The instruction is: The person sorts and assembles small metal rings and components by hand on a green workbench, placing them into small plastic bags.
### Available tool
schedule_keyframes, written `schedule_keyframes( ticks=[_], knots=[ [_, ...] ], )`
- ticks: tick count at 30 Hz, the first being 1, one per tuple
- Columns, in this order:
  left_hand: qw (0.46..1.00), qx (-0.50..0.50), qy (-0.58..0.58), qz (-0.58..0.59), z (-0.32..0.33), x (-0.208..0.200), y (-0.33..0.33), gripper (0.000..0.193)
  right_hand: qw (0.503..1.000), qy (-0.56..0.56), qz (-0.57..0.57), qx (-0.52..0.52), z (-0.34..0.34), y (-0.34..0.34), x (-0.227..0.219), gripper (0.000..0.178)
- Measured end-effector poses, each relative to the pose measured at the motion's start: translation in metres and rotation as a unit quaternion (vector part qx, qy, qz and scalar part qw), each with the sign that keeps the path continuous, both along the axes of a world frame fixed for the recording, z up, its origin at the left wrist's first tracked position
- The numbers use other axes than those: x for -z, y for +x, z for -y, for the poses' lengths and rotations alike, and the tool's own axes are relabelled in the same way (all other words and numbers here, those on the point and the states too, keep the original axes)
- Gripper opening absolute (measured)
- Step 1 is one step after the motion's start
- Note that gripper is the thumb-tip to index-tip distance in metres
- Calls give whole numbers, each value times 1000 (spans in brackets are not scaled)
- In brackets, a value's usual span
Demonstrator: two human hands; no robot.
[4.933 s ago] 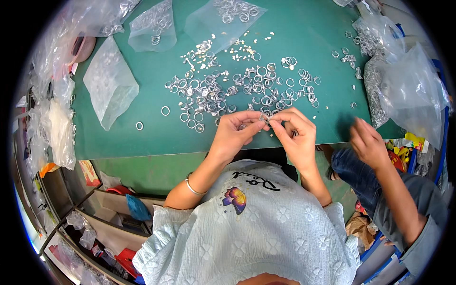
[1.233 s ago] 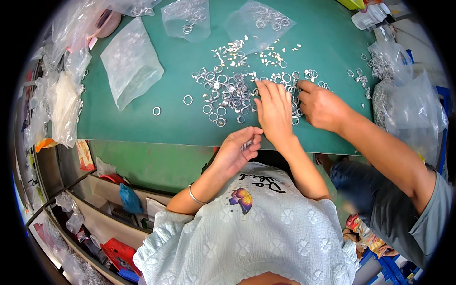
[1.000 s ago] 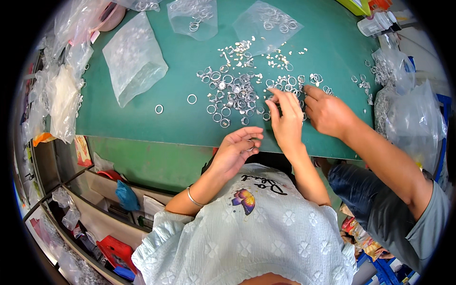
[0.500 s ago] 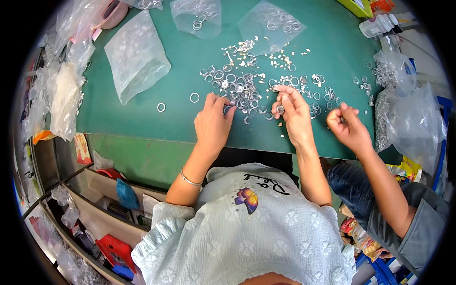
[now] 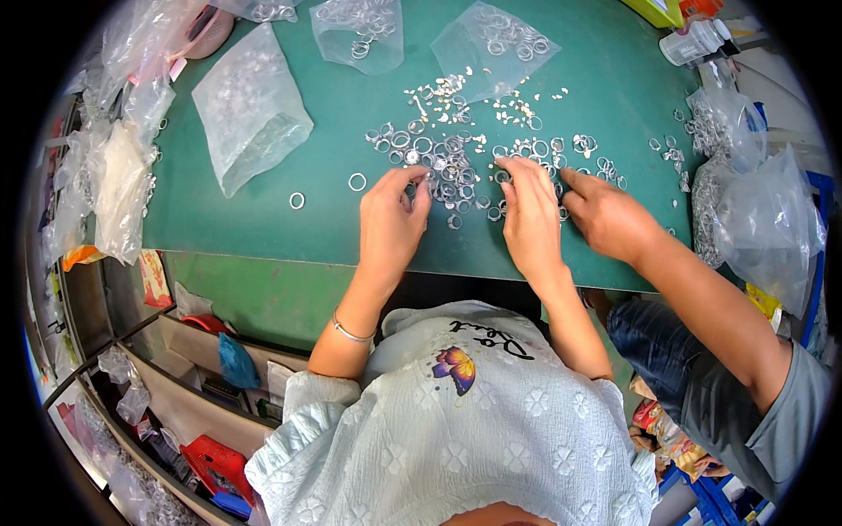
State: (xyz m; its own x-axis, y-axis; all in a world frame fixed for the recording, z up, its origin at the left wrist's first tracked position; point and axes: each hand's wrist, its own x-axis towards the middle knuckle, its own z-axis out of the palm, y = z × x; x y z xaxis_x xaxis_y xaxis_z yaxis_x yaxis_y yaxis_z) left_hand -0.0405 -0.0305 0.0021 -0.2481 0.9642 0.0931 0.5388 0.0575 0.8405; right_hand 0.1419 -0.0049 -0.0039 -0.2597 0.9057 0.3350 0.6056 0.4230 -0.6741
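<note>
Black lettering [image 5: 504, 340] (cursive) on pale shirt [image 5: 465, 421]

The left hand [image 5: 392, 215] is at the left edge of the left group of rings [image 5: 449, 168] on the table [image 5: 263, 230]. The right hand [image 5: 531, 219] is over the near side of the right group of rings [image 5: 541, 149], and just to the right of it is a co-worker's hand [image 5: 614, 219]. To the left of the left hand lie two single rings [image 5: 350, 182], apart from each other. Beyond these rings, more to the left, lies a bag [image 5: 250, 110]. Ahead of both hands, behind the groups, are small chips [image 5: 447, 86]; still farther are two bags with rings inside [image 5: 478, 74]. Far right of the hands, bags [image 5: 772, 215] are at the table's edge.
</note>
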Motion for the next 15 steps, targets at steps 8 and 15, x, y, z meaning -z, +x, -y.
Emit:
schedule_keyframes(
  ticks=[8,15],
  knots=[
    [997,48,47,45,-1,-6,6,19,887,-287,-357,-56,10,-15,-2,29],
    [967,165,71,-179,-11,0,-4,17,916,-277,-291,-21,9,-17,5,28]
  ],
)
